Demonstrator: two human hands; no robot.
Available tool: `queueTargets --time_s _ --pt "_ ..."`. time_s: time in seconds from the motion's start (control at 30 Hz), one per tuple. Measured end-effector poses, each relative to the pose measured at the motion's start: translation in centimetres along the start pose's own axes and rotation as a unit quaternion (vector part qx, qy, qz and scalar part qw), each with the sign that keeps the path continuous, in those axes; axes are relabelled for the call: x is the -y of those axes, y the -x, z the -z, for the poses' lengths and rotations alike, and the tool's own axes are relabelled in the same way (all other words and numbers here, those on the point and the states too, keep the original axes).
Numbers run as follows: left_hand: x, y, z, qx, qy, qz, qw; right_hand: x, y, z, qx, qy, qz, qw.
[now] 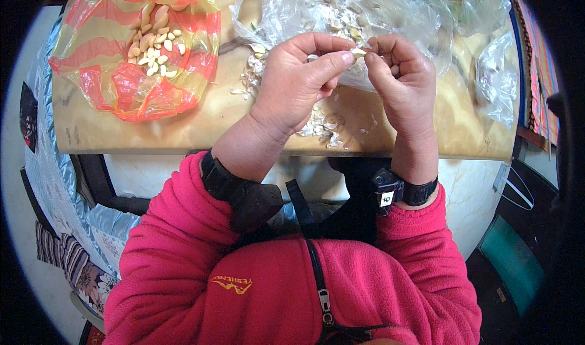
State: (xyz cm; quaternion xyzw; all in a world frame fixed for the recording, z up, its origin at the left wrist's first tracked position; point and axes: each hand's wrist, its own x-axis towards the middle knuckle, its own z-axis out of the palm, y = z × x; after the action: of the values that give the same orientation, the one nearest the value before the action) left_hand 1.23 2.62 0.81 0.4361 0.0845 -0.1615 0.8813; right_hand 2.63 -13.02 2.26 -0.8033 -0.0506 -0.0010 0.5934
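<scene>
Between the fingertips of both hands is a small pale garlic clove (358, 53). My left hand (304, 71) pinches it between thumb and forefinger. From the other side, my right hand (405, 77) has its thumb and curled forefinger closed at the clove's end. Below and around the hands, papery garlic skins (323, 128) lie scattered on the table. Beyond them spreads a clear plastic bag (280, 10) with more skins and bits of garlic on it. To the left, several garlic cloves (159, 55), white and tan, rest on a red-and-yellow striped plastic bag (122, 89).
The tan wooden table (244, 135) ends in a near edge just in front of my body. A crumpled clear bag (496, 80) sits near its right edge. At lower right is a dark chair with a green panel (512, 259). Patterned cloth (79, 266) lies at left.
</scene>
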Motion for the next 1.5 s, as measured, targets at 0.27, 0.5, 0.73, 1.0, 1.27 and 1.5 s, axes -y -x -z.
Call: queueTargets --time_s 0.27,0.5,0.73,1.0,1.27,1.5 --pt "0.0 -0.3 0.3 0.014 0.055 0.063 0.996 0.1 0.0 0.0 -0.001 0.084 0.053 0.995" --pt "0.1 -0.3 0.3 0.034 0.071 0.060 0.995 0.3 -0.2 0.0 0.015 -0.015 -0.028 0.999" --pt "-0.1 -0.1 0.2 0.034 0.069 0.066 0.995 0.8 0.0 -0.2 0.025 -0.095 -0.061 0.993" --pt "-0.1 -0.4 0.6 0.057 0.070 0.075 0.993 0.4 0.1 -0.3 0.051 -0.074 -0.030 0.995" --pt "0.3 -0.6 1.1 0.073 0.165 0.083 0.980 0.5 -0.1 0.0 -0.002 -0.127 -0.058 0.990" --pt "0.2 -0.6 1.3 0.095 0.198 0.083 0.972 0.3 -0.6 0.6 -0.081 -0.103 -0.059 0.990"
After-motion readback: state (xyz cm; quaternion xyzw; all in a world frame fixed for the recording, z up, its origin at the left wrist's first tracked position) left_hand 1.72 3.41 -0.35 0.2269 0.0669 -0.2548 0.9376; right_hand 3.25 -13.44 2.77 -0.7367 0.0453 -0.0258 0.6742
